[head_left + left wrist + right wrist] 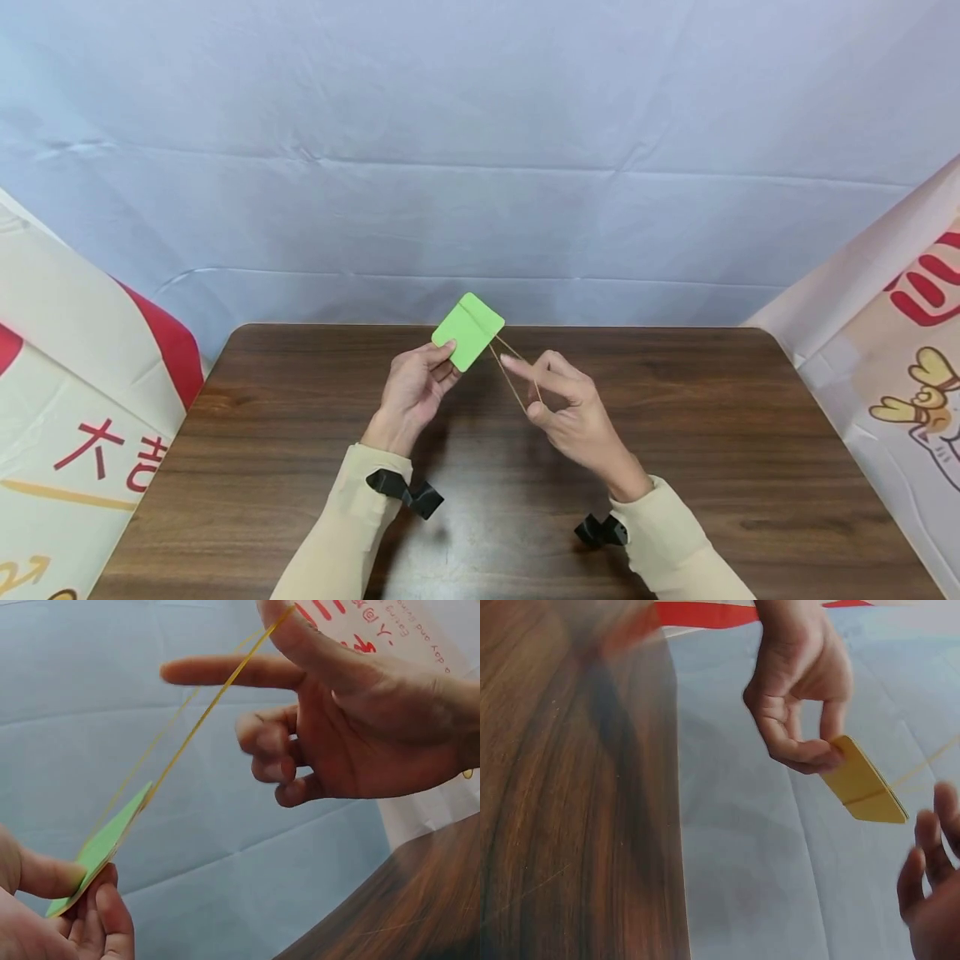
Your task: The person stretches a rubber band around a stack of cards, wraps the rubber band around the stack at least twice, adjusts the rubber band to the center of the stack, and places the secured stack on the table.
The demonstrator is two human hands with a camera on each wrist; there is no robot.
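Note:
My left hand (pixel 411 390) pinches a thin stack of rounded cards (pixel 463 335) between thumb and fingers, above the table's far part. One face is bright green; the opposite face (pixel 853 776) looks yellow in the right wrist view. A yellowish rubber band (pixel 508 381) crosses the cards near one end and stretches out toward my right hand (pixel 581 408). That hand holds the band drawn out, with the loop hooked over its thumb. Its index finger extends straight beside the strands toward the cards, while the other fingers curl inward, as the left wrist view shows.
Beneath both hands lies a dark brown wooden table (pixel 712 433) with rounded far corners. A pale blue-grey cloth (pixel 480 208) hangs right behind it. Printed cloths with red characters and drawings hang at the left (pixel 90 400) and right (pixel 900 375). Black straps circle both wrists.

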